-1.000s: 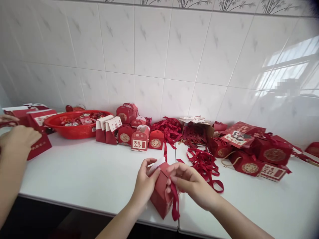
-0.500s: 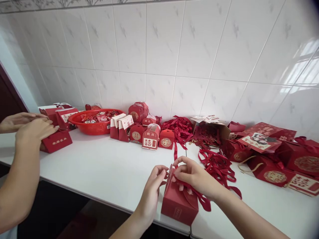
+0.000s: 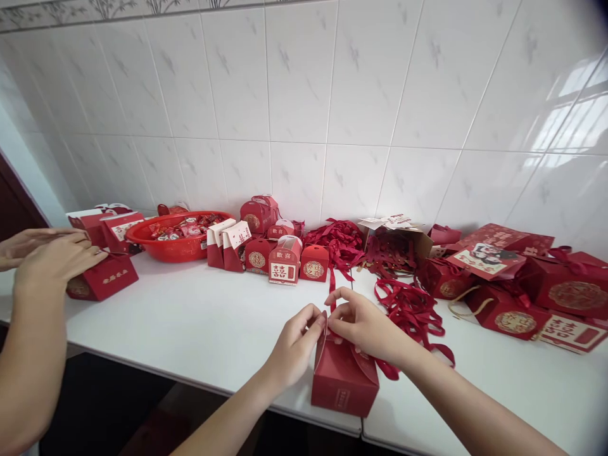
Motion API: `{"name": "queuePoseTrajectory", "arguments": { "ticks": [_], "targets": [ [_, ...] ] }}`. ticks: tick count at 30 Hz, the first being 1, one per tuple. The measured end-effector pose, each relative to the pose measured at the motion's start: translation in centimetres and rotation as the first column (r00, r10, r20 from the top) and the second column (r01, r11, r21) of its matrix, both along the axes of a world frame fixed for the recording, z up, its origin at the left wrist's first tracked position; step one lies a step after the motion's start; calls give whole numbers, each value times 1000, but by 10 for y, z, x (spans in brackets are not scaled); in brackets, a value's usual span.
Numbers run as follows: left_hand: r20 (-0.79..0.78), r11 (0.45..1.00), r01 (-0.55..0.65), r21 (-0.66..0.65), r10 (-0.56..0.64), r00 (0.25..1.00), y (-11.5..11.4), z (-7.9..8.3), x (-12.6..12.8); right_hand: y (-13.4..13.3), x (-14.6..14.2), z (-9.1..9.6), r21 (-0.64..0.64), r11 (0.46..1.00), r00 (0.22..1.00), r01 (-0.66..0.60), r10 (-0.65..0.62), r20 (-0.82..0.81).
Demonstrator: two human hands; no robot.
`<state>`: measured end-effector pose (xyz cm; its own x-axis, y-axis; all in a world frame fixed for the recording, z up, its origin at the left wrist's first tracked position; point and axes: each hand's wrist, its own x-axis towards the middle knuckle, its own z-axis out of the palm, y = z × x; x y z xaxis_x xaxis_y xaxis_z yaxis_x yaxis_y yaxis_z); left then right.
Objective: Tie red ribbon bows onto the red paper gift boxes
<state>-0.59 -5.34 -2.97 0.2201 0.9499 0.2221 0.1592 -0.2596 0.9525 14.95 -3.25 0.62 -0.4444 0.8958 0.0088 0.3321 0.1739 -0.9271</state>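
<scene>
A small red gift box [image 3: 344,380] with curved top flaps stands at the table's front edge, between my hands. My left hand [image 3: 297,345] pinches the upright top edge of the box, thumb and forefinger together. Above the lid, my right hand [image 3: 363,323] has its fingers bent and closed on a red ribbon [image 3: 389,369], whose loose end hangs out under the palm. The exact fingertip grip on the ribbon is partly hidden. Just beyond my right wrist lies a tangle of red ribbons [image 3: 411,310].
At left, a co-worker's hands [image 3: 59,256] hold another red box [image 3: 111,277]. A red basin [image 3: 178,252] of wrapped sweets stands near the wall, beside several finished boxes [image 3: 284,269]. More ribbon [image 3: 339,244], an open carton [image 3: 420,244] and stacked red boxes [image 3: 515,320] lie rightward.
My left fingers have come in from beside the box and closed at its top edge. My right fingers have drawn together near them. The view has shifted slightly.
</scene>
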Motion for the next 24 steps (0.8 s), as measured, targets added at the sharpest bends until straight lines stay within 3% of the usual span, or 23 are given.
{"name": "queuePoseTrajectory", "arguments": {
  "ticks": [4,6,7,10,11,12,13,15,18,21,24],
  "targets": [
    [-219,998,-8,58,21,976,3,-1,-16,-5,9,3,180,981,998,66,-63,-18],
    [-402,997,-64,52,79,912,8,-6,-35,-9,22,7,208,976,996,72,-60,-63],
    [-517,991,-121,51,130,846,12,-9,-47,-12,31,9,207,976,996,74,-60,-73],
    [-775,930,-328,168,330,539,24,-14,-82,-19,58,12,171,978,992,120,-110,-65],
    [-787,907,-353,227,385,483,27,-14,-89,-20,66,12,154,976,987,156,-147,-67],
    [-764,890,-361,280,434,477,28,-13,-92,-21,72,10,138,972,981,192,-184,-69],
    [-710,878,-353,324,473,522,29,-11,-92,-21,77,7,122,968,974,221,-214,-68],
    [-530,877,-324,353,474,703,26,-8,-78,-20,82,-1,100,967,972,235,-233,-33],
    [-276,957,-188,221,246,929,18,-6,-42,-20,78,-16,100,978,976,183,-193,103],
    [-144,999,-23,43,30,989,11,-7,-13,-21,70,-28,122,979,964,163,-184,194],
    [-33,993,59,-104,-62,998,8,-8,-5,-21,63,-36,61,989,984,132,-139,116]
  ]
}}
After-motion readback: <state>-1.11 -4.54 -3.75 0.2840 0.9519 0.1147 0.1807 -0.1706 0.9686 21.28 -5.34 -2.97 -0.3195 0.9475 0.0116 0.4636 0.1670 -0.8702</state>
